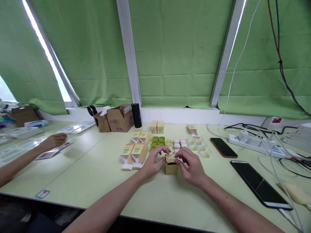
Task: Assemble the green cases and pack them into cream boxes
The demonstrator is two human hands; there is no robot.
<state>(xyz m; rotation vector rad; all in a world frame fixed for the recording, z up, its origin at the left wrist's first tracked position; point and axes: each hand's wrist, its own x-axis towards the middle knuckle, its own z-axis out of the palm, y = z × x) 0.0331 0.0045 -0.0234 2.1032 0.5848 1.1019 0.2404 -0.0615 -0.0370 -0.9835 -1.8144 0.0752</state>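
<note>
A small tan cardboard box (171, 169) stands on the table in front of me, its top flap partly raised. My left hand (155, 161) is closed around the box's left side, with fingertips at the top edge. Thumb and fingers of my right hand (190, 164) pinch the flap from the right. Just left of my left hand lie several open boxes (137, 152) with green labels and white insides. Behind my hands sit green cups (158, 141), small yellowish pieces (168, 142), white-pink pieces (179, 142) and clear domed containers (199, 147) with yellow contents.
Two upright tan boxes (156, 127) and an open one (193, 130) stand farther back. Phones (261, 184), a power strip (255, 144) and cables lie right. Cartons (120, 119) and a black cylinder (136, 115) stand at the back. Another person's hand (54, 141) is at left.
</note>
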